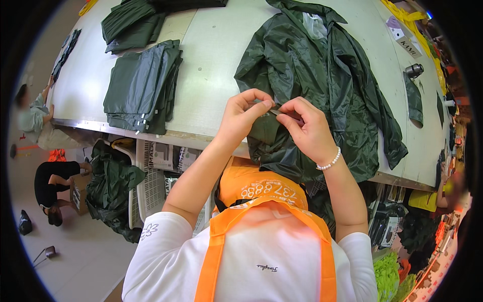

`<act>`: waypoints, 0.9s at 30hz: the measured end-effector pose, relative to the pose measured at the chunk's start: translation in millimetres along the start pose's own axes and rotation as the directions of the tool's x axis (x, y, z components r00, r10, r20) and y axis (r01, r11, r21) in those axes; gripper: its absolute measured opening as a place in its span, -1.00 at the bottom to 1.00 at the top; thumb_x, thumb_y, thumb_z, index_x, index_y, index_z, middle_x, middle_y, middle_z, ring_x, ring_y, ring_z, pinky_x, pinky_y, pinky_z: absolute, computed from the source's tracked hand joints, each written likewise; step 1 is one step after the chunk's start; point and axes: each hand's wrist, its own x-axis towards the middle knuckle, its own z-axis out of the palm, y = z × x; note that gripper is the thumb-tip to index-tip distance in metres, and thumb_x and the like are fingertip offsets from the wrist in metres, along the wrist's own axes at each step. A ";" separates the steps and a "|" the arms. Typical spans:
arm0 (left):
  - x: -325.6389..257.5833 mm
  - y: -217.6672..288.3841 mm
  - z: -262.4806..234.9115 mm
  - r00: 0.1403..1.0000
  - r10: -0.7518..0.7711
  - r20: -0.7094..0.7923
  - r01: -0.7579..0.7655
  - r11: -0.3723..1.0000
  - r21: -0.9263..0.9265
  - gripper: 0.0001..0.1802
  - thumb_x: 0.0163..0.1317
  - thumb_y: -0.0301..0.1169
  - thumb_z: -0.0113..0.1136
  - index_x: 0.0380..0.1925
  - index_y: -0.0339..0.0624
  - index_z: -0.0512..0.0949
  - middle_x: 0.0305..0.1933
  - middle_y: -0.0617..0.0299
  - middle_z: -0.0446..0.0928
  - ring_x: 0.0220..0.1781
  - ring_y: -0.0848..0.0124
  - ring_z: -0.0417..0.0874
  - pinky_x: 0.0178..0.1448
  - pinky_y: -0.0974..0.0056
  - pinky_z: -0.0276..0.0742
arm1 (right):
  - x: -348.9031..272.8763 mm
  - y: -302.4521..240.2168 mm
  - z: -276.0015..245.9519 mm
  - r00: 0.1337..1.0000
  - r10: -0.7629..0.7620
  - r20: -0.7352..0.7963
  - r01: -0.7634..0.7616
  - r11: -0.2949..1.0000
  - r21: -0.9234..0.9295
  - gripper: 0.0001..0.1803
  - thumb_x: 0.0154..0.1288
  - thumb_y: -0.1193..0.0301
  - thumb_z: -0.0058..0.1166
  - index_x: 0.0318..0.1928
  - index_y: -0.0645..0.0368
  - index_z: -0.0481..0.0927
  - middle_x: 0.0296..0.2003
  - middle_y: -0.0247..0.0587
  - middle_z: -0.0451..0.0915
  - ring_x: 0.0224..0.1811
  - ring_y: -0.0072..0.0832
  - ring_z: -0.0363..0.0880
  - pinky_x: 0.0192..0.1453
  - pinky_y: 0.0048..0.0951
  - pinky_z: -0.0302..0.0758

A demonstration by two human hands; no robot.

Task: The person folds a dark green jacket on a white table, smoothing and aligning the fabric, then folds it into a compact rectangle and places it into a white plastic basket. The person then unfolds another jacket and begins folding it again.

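Both my hands are raised over a shiny dark green jacket (312,75), which lies spread on the pale worktable (211,65) with its collar away from me. My left hand (246,113) is closed in a pinch near the jacket's left side; what its fingertips hold is too small to make out. In my right hand (308,126) is a small thin tool (275,111), greyish at the tip, pointing toward the left fingertips. The rest of it is hidden by the fingers. A clear plastic piece (314,25) shows inside the jacket's collar.
Folded dark green garments (143,83) form a stack on the left, with another green pile (132,22) behind it. A white box (403,36) and a black cylinder (414,70) stand at right. Below the table edge are white baskets (151,196). People work at far left.
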 end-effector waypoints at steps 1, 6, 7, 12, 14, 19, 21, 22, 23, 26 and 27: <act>0.4 -0.9 0.5 1.000 0.008 0.001 -0.008 1.000 -0.005 -0.91 0.23 -0.47 0.12 -0.33 -0.26 0.55 -0.30 0.30 0.57 -0.25 0.63 0.51 -0.12 0.50 0.40 | 0.1 -0.2 -0.8 1.000 0.008 0.005 -0.008 1.000 0.003 -0.84 0.19 0.48 0.19 -0.27 0.25 0.50 -0.38 -0.21 0.50 -0.48 -0.45 0.53 -0.37 -0.53 0.46; 3.2 -2.0 -0.2 0.999 0.019 -0.032 -0.021 0.998 -0.066 -0.91 0.27 -0.45 0.11 -0.31 -0.24 0.50 -0.31 0.34 0.53 -0.24 0.63 0.50 -0.09 0.51 0.39 | -1.5 10.7 -16.0 0.994 0.107 -0.005 -0.103 0.971 0.214 -0.61 0.12 0.47 0.29 -0.04 0.21 0.47 -0.20 -0.43 0.49 -0.47 -0.76 0.31 -0.40 -0.72 0.30; 3.4 -0.3 -0.7 0.999 0.014 -0.038 -0.016 0.998 -0.064 -0.91 0.28 -0.44 0.10 -0.30 -0.24 0.49 -0.31 0.35 0.52 -0.24 0.63 0.50 -0.08 0.51 0.38 | -0.2 20.2 -22.8 0.994 0.101 0.041 -0.107 0.971 0.214 -0.49 0.09 0.48 0.31 0.07 0.19 0.43 -0.12 -0.47 0.47 -0.50 -0.81 0.18 -0.43 -0.76 0.20; -4.2 -1.1 -5.8 0.989 0.060 -0.137 -0.044 0.992 0.118 -0.90 0.32 -0.44 0.06 -0.28 -0.25 0.46 -0.24 0.31 0.53 -0.17 0.59 0.51 -0.03 0.49 0.37 | 2.4 47.4 9.7 0.967 0.192 0.169 -0.235 0.929 0.286 -0.77 0.04 0.50 0.35 -0.31 0.25 0.56 -0.61 -0.61 0.24 -0.53 -0.79 0.10 -0.47 -0.68 0.09; -18.3 6.2 -20.7 0.870 0.446 -0.209 -0.312 0.827 0.468 -0.93 0.30 -0.48 0.06 -0.29 -0.26 0.46 -0.18 0.26 0.57 -0.15 0.52 0.53 0.00 0.43 0.39 | 5.2 46.8 15.7 0.984 0.172 0.052 -0.180 0.946 0.270 -0.78 0.05 0.51 0.33 -0.36 0.27 0.52 -0.61 -0.58 0.24 -0.53 -0.77 0.11 -0.47 -0.66 0.11; -106.1 -6.7 -68.7 0.883 -0.461 -0.091 0.234 0.263 0.936 -0.69 -0.02 -0.23 0.41 -0.56 -0.19 0.49 -0.36 0.14 0.61 -0.23 0.16 0.59 -0.09 0.23 0.50 | 3.7 41.2 14.3 0.958 -0.018 -0.287 0.019 1.000 0.002 -0.74 0.17 0.46 0.26 -0.34 0.27 0.39 -0.64 -0.40 0.24 -0.57 -0.67 0.13 -0.50 -0.58 0.19; -118.9 -31.9 -83.0 0.828 -0.548 -0.118 0.326 0.299 0.897 -0.56 -0.06 -0.13 0.44 -0.28 -0.17 0.56 -0.15 0.16 0.60 -0.07 0.23 0.59 0.04 0.25 0.47 | 8.9 41.5 16.6 0.949 -0.088 -0.304 0.063 0.994 -0.091 -0.74 0.21 0.45 0.23 -0.38 0.25 0.36 -0.64 -0.37 0.25 -0.58 -0.66 0.13 -0.51 -0.57 0.19; -114.2 -48.8 -89.9 0.934 -0.350 -0.075 0.304 0.666 0.681 -0.41 -0.08 -0.09 0.46 -0.09 -0.14 0.50 -0.02 0.17 0.54 0.04 0.27 0.54 0.13 0.24 0.43 | 10.9 40.2 20.1 0.958 -0.079 -0.277 0.057 0.994 -0.089 -0.77 0.25 0.45 0.20 -0.37 0.24 0.38 -0.61 -0.38 0.31 -0.54 -0.68 0.16 -0.47 -0.60 0.21; -104.2 -59.9 -90.0 0.984 -0.126 -0.126 0.164 0.915 0.369 -0.24 -0.10 -0.06 0.47 0.11 -0.12 0.43 0.11 0.18 0.49 0.15 0.32 0.49 0.22 0.24 0.38 | 10.6 37.7 25.6 0.967 -0.076 -0.243 0.076 0.997 -0.011 -0.77 0.25 0.45 0.19 -0.37 0.24 0.38 -0.59 -0.39 0.33 -0.53 -0.68 0.17 -0.45 -0.61 0.22; -54.7 -52.0 -64.7 0.999 0.015 0.052 -0.015 1.000 -0.001 -0.03 -0.15 -0.19 0.55 0.28 -0.15 0.25 0.24 0.16 0.37 0.24 0.37 0.39 0.31 0.21 0.29 | 12.1 34.8 38.6 0.990 -0.050 -0.135 0.069 0.988 0.137 -0.80 0.29 0.46 0.15 -0.37 0.23 0.39 -0.52 -0.44 0.37 -0.46 -0.70 0.22 -0.36 -0.65 0.25; -44.2 -57.2 -57.3 0.992 0.057 0.115 -0.058 0.998 0.008 -0.05 -0.18 -0.24 0.57 0.24 -0.19 0.28 0.19 0.15 0.41 0.21 0.37 0.42 0.30 0.21 0.31 | 14.5 36.1 40.2 0.977 -0.120 -0.176 0.137 0.986 0.092 -0.79 0.31 0.45 0.13 -0.38 0.22 0.37 -0.55 -0.38 0.32 -0.50 -0.66 0.20 -0.39 -0.61 0.24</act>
